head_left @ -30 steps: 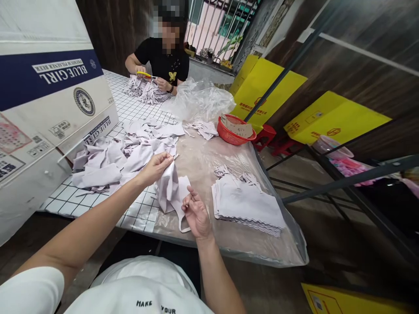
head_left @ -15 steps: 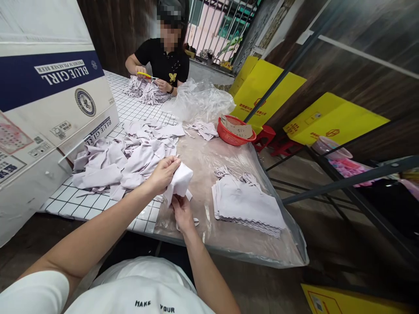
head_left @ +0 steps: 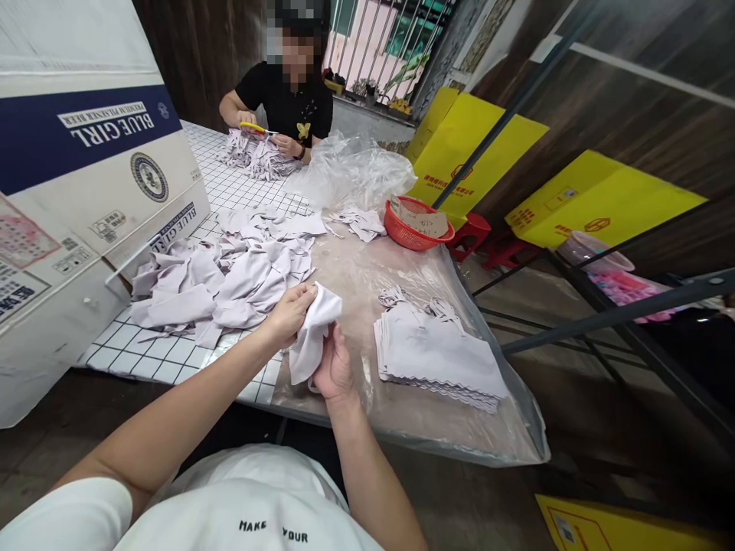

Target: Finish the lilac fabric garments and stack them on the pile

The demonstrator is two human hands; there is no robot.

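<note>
My left hand (head_left: 292,310) pinches the upper edge of a pale lilac fabric piece (head_left: 310,340), which hangs folded in front of me. Against its lower right side is my right hand (head_left: 334,363), palm turned up and fingers curled at the cloth, partly hidden behind it. To the left lies a loose heap of similar fabric pieces (head_left: 230,283). On the right a neat stack of fabric pieces (head_left: 439,352) with wavy edges and straps rests on the plastic-covered table (head_left: 350,275).
A large beer carton (head_left: 92,184) stands at the left. Across the table a person (head_left: 287,99) holds yellow-handled scissors (head_left: 256,128) over bundled cloth. A clear plastic bag (head_left: 356,168) and a red basket (head_left: 416,233) with cardboard sit at the back. A metal frame (head_left: 620,314) borders the right.
My right hand has shifted up and turned its palm upward beside the cloth. The fabric piece now hangs more lengthwise, while my left hand keeps its pinch.
</note>
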